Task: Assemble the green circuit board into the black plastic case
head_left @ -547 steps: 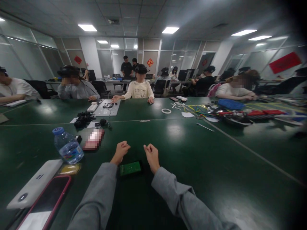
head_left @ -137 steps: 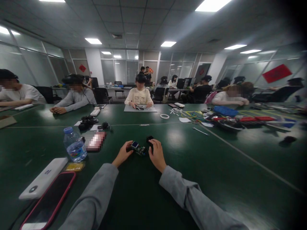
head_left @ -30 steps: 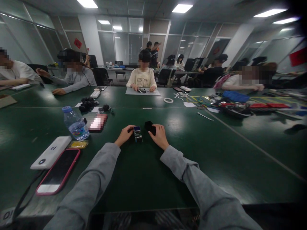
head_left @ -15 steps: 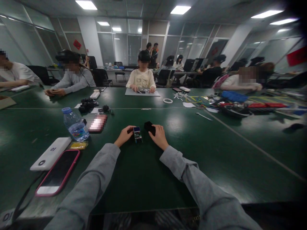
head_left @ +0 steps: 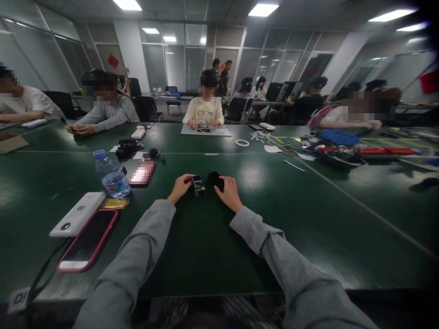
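Near the middle of the green table (head_left: pixel 206 256), my left hand (head_left: pixel 179 188) pinches the left side of a small circuit board module (head_left: pixel 199 186) with a little dark screen at its far end. Just to the right, my right hand (head_left: pixel 229 192) has its fingers closed on a black blocky piece (head_left: pixel 215 180). The fingers partly cover this piece, so its exact kind cannot be made out. A narrow gap separates the module from the black piece.
To my left are a water bottle (head_left: pixel 111 176), a white power bank (head_left: pixel 79 214), a pink-cased phone (head_left: pixel 89 240) and a yellow packet (head_left: pixel 116 204). A wrench (head_left: pixel 294 165) and a white ring (head_left: pixel 242 143) lie beyond my right hand. A person (head_left: pixel 205 109) sits opposite.
The view has shifted slightly, so everything appears a little higher and further right. Both hands keep their holds on the circuit board module and the black piece.
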Motion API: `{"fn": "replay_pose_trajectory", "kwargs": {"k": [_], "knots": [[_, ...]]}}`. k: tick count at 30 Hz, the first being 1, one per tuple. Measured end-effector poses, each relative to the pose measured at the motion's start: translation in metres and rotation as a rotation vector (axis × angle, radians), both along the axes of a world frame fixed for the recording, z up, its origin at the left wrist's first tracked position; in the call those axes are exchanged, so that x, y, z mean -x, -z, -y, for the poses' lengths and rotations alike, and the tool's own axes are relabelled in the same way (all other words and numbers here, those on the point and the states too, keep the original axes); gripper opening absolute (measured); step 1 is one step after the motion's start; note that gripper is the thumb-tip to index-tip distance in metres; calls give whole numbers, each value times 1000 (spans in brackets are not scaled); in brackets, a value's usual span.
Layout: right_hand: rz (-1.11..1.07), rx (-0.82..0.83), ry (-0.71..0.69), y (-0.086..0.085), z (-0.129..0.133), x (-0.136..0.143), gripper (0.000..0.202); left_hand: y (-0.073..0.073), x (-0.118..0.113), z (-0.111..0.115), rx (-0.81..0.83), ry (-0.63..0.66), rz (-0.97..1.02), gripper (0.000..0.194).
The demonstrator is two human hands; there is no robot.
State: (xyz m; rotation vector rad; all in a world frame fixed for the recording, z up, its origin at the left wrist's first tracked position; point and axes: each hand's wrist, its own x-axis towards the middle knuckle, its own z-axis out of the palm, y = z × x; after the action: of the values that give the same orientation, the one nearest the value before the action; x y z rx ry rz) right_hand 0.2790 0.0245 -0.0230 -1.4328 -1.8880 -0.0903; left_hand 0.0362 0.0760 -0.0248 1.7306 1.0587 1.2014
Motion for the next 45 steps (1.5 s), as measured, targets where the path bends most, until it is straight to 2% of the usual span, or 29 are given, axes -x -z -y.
{"fn": "replay_pose_trajectory", "kwargs": {"k": [6,9,20,26,29,33,37,40,45], "knots": [[-7,12,10,0,1,0,44,7,-7,-29,30,-239,101,26],[5,6,28,-2,2,1,42,10,-7,-36,31,-296,128,27],[-20,-27,47,1,-3,-4,46,11,-6,-42,-16,-264,28,22],[-26,0,77,2,-10,-5,43,5,-6,-35,-12,-172,13,23],[-20,-7,108,1,-9,-3,52,3,-5,-32,-2,-146,19,25],[2,32,57,1,-7,-2,67,4,-3,-32,16,-117,29,26],[-48,63,27,7,-10,-6,63,5,-4,-31,-8,-89,29,29],[-108,31,45,13,-15,-12,56,4,-5,-29,-39,-120,27,29],[-143,6,122,12,-29,-21,47,-1,-6,-28,-39,-344,31,19]]}}
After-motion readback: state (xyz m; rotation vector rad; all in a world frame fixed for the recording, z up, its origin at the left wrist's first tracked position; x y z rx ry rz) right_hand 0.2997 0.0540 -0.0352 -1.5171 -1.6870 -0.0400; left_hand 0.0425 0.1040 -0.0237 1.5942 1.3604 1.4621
